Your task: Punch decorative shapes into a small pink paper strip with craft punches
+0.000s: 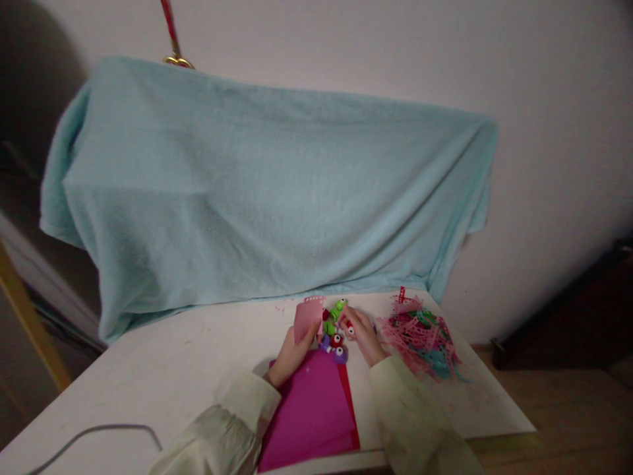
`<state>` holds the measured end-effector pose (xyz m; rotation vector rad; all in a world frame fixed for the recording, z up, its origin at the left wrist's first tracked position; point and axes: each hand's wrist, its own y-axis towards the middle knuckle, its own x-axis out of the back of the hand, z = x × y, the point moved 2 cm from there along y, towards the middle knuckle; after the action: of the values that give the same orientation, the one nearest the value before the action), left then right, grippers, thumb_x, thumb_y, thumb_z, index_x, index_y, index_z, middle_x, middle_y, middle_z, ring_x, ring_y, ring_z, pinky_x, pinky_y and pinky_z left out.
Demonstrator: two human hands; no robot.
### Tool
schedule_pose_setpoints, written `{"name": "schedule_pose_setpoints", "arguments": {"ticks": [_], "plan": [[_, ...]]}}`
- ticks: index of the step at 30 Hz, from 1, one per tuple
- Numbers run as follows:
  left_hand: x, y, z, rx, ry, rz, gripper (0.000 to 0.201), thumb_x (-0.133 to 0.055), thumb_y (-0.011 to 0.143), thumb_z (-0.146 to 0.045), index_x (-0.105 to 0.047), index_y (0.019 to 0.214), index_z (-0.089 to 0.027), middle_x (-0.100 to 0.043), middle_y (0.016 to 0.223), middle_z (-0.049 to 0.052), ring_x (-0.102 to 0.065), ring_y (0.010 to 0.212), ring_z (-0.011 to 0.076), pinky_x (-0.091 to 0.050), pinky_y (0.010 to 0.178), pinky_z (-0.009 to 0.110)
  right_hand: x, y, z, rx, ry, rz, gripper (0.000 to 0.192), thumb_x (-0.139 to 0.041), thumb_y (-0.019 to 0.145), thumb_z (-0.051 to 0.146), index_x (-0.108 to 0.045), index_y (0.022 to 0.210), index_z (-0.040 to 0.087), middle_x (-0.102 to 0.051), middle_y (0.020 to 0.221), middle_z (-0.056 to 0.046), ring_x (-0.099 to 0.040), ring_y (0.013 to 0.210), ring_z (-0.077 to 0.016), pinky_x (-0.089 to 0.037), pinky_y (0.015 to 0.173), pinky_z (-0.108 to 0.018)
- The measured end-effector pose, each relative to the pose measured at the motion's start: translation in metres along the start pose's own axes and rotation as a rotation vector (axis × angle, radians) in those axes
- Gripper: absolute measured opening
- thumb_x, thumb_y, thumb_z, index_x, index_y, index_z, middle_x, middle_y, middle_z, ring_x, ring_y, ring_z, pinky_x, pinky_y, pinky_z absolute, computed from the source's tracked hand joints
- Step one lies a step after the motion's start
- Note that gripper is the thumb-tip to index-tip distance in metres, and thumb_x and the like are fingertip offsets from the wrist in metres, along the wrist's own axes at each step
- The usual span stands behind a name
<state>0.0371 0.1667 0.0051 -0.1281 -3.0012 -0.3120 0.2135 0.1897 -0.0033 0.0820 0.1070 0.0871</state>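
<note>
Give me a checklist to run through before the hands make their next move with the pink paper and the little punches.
1. Left hand grips the pink paper piece: ok, held upright at its lower edge.
2. Right hand on a small punch: cannot tell, fingers cover it.
3. Other punches, green and purple, within reach: ok, between the hands.
4. Magenta sheets flat on the table: ok.
5. Scrap pile apart from the hands: ok, to the right.
6. Grey cable away from the sheets: ok.
</note>
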Motion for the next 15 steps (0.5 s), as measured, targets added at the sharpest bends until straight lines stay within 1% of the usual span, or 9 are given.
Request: {"name": "schedule_pose_setpoints", "arguments": {"ticks": [1, 2, 3, 5, 9, 12, 15], "plan": [[-0.0002, 0.0001, -0.0001, -0.007, 0.007, -0.010, 0.043, -0.050, 0.080, -0.054, -0.065, 0.076, -0.014, -0.062, 0.064, 0.004, -0.057, 0.073, 0.0199, -0.045, 0.068, 0.028, 0.0005, 0.0001, 0.0001, 0.012, 0.014, -0.009, 0.032, -0.061, 0.072, 0.050, -0.054, 0.075, 0.019, -0.047, 0.056, 0.004, -0.034, 0.042, -0.0070, -0.023, 0.038, -0.020], [-0.0004, 0.0002, -0.0005, -0.014, 0.013, -0.020, 0.044, -0.049, 0.080, -0.054, -0.066, 0.075, -0.014, -0.063, 0.063, 0.004, -0.058, 0.073, 0.0201, -0.045, 0.068, 0.028, 0.0009, 0.0001, -0.0002, 0.026, 0.035, -0.015, 0.029, -0.067, 0.068, 0.043, -0.052, 0.079, 0.020, -0.049, 0.062, 0.004, -0.037, 0.044, -0.0069, -0.026, 0.040, -0.019], [-0.0007, 0.0002, -0.0010, -0.019, 0.018, -0.027, 0.044, -0.049, 0.080, -0.054, -0.066, 0.075, -0.014, -0.063, 0.062, 0.004, -0.058, 0.073, 0.0203, -0.046, 0.068, 0.028, 0.0011, 0.0000, -0.0010, 0.042, 0.060, -0.018, 0.030, -0.069, 0.065, 0.037, -0.050, 0.082, 0.021, -0.051, 0.068, 0.004, -0.039, 0.047, -0.0068, -0.027, 0.041, -0.019], [-0.0012, 0.0001, -0.0021, -0.023, 0.019, -0.034, 0.045, -0.049, 0.080, -0.054, -0.066, 0.075, -0.014, -0.063, 0.061, 0.004, -0.059, 0.073, 0.0206, -0.046, 0.067, 0.028, 0.0010, 0.0000, -0.0035, 0.066, 0.095, -0.023, 0.033, -0.069, 0.064, 0.031, -0.047, 0.087, 0.023, -0.053, 0.079, 0.004, -0.042, 0.051, -0.0067, -0.031, 0.043, -0.019], [-0.0015, -0.0002, -0.0035, -0.029, 0.008, -0.040, 0.044, -0.049, 0.080, -0.054, -0.066, 0.076, -0.013, -0.064, 0.063, 0.004, -0.059, 0.075, 0.0209, -0.046, 0.068, 0.029, -0.0011, 0.0014, -0.0069, 0.084, 0.099, -0.063, 0.034, -0.062, 0.071, 0.035, -0.040, 0.096, 0.026, -0.056, 0.094, 0.001, -0.045, 0.052, -0.0063, -0.035, 0.045, -0.020], [-0.0012, -0.0004, -0.0032, -0.012, -0.004, -0.033, 0.043, -0.050, 0.080, -0.053, -0.066, 0.075, -0.013, -0.064, 0.064, 0.005, -0.060, 0.075, 0.0212, -0.046, 0.067, 0.029, -0.0049, 0.0028, -0.0053, 0.096, 0.133, -0.061, 0.034, -0.059, 0.074, 0.040, -0.036, 0.096, 0.027, -0.058, 0.094, 0.002, -0.042, 0.046, -0.0052, -0.032, 0.041, -0.019], [-0.0005, -0.0008, -0.0032, 0.002, -0.016, -0.025, 0.041, -0.052, 0.079, -0.052, -0.065, 0.074, -0.013, -0.065, 0.065, 0.005, -0.060, 0.076, 0.0214, -0.047, 0.068, 0.029, -0.0073, 0.0030, -0.0024, 0.092, 0.147, -0.034, 0.034, -0.056, 0.078, 0.045, -0.034, 0.097, 0.028, -0.060, 0.085, 0.003, -0.037, 0.040, -0.0045, -0.028, 0.036, -0.018]]}}
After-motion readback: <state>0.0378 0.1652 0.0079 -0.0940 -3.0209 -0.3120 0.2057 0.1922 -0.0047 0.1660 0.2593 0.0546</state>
